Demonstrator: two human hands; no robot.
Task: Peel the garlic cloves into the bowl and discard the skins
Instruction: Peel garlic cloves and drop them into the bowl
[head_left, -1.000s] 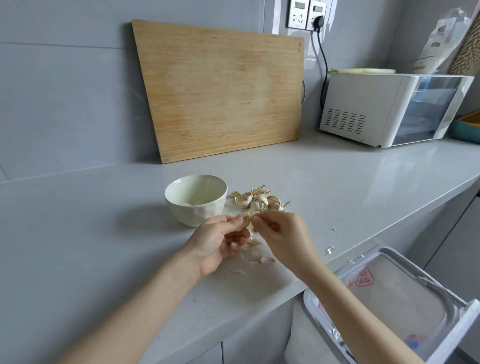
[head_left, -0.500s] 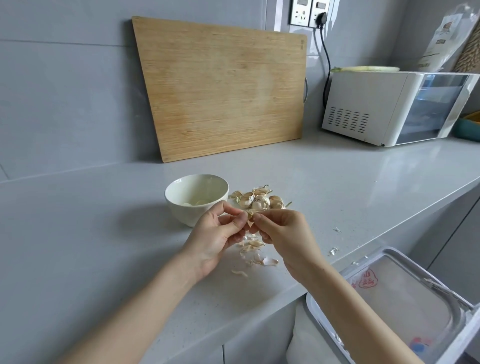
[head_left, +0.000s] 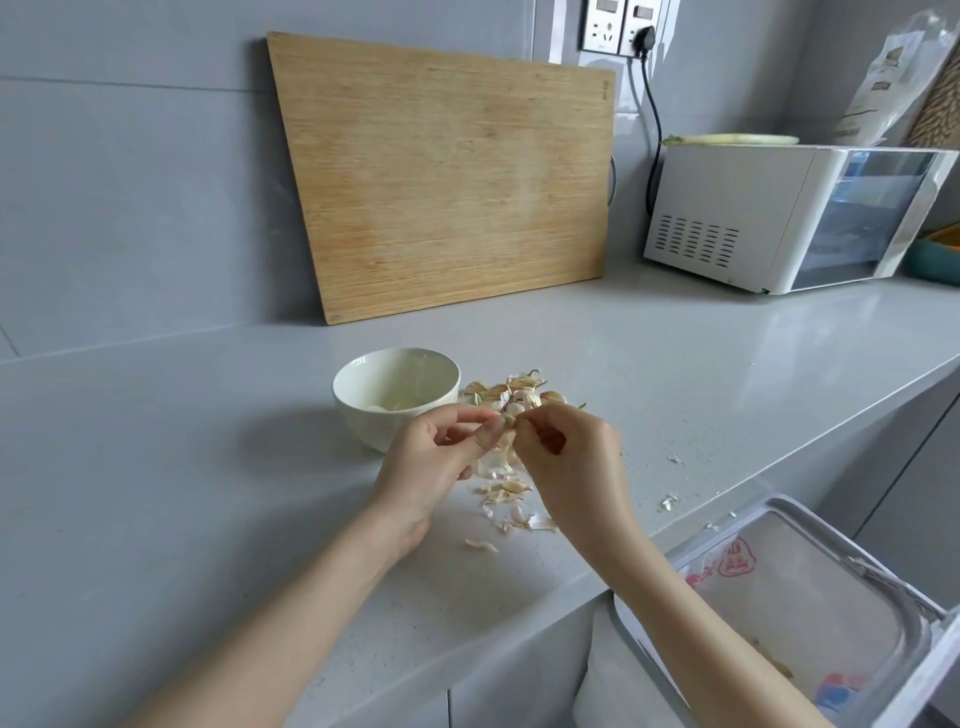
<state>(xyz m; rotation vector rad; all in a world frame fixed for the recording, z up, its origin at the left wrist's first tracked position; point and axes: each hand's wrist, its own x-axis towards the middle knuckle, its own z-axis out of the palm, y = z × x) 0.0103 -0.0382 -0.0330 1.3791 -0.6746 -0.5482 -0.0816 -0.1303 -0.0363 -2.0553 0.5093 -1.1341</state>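
Garlic clove (head_left: 508, 420) held in the air between both hands, just beyond the near edge of the grey counter (head_left: 208, 493).

Writing: a red printed mark (head_left: 735, 558) on the bag lining the open white bin (head_left: 883, 587), below and to the right of the right hand, cannot be read. The print on the packet (head_left: 883, 78) far beyond the right hand is too small to read, as is the small stamp at the upper corner of the cutting board (head_left: 452, 176).

Surroundings: the wooden cutting board leans on the wall well beyond both hands. A white countertop oven (head_left: 727, 218) stands beyond and to the right, with a pale green stalk (head_left: 727, 139) on top and a black cable (head_left: 655, 135) running up to a wall socket (head_left: 623, 26). A cream bowl (head_left: 363, 421), just beyond the left hand, holds a few pale peeled cloves (head_left: 395, 402). A heap of unpeeled cloves (head_left: 519, 389) lies just beyond the fingertips, partly hidden by them. Loose skins (head_left: 511, 499) lie on the counter under and just behind the hands, and a few flakes (head_left: 674, 459) lie to the right.

Hands: the left hand (head_left: 431, 462) pinches the clove between thumb and forefinger, its other fingers curled. The right hand (head_left: 571, 462) meets it from the opposite side, fingertips gripping the same clove, wrist raised.
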